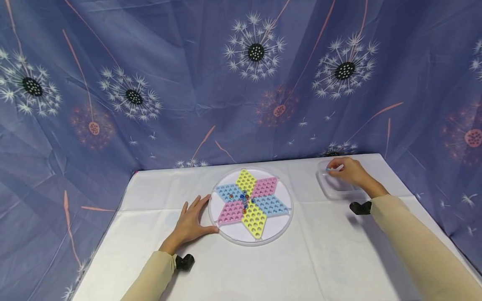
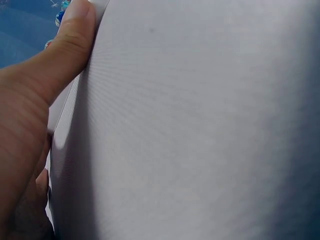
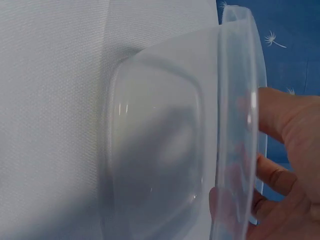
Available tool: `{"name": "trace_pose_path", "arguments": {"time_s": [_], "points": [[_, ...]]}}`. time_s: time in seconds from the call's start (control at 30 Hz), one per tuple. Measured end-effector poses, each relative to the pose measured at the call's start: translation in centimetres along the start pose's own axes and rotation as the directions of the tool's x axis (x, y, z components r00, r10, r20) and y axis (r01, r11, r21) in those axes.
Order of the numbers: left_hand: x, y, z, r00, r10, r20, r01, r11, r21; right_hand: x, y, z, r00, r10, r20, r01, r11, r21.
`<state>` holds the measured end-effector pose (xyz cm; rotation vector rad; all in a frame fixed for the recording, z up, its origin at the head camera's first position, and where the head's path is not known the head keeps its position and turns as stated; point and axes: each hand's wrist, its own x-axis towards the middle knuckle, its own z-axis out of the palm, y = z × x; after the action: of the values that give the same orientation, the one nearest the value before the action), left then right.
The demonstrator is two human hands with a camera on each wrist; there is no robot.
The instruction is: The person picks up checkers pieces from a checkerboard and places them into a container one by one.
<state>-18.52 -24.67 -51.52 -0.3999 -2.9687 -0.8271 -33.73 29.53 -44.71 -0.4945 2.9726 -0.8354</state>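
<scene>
A round Chinese checkers board [image 1: 229, 232] with a yellow, pink and blue star lies on the white table. Several glass marbles [image 1: 246, 200] sit in holes about its middle, and one brown marble [image 1: 231, 196] lies in the left blue point. My left hand [image 1: 191, 223] rests at the board's left rim, thumb and fingers spread, the thumb [image 2: 70, 42] against the edge. Over a clear plastic container [image 1: 340, 195] at the right, my right hand [image 1: 349, 170] pinches a small light-blue marble [image 1: 328, 169] between its fingertips. In the right wrist view, the container wall partly covers the fingers.
A white cloth [image 1: 312, 259] covers the table, with fold lines across it. Behind it hangs a blue-purple curtain [image 1: 180, 83] with dandelion prints, close to the table's back edge and the container.
</scene>
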Motion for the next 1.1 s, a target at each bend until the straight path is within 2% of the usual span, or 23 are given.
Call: {"name": "trace_pose_path", "arguments": {"time_s": [0.17, 0.33, 0.67, 1.1], "points": [[0.1, 0.0, 0.0, 1.000, 0.007, -0.005, -0.007, 1.000, 0.003, 0.1, 0.1, 0.2, 0.999, 0.001, 0.037, 0.000, 1.000, -0.025], [0.2, -0.1, -0.1, 1.000, 0.007, -0.003, -0.007, 1.000, 0.003, 0.2, 0.3, 0.7, 1.000, 0.004, 0.018, -0.003, 0.998, -0.057], [0.2, 0.0, -0.2, 1.000, -0.006, 0.012, 0.006, 1.000, -0.001, 0.6, 0.5, 0.9, 0.996, 0.044, 0.073, -0.041, 0.998, -0.041], [0.1, 0.0, -0.1, 1.000, -0.007, 0.014, 0.007, 1.000, -0.013, 0.7, 1.0, 1.3, 0.995, 0.060, 0.078, -0.056, 0.997, -0.059]]}}
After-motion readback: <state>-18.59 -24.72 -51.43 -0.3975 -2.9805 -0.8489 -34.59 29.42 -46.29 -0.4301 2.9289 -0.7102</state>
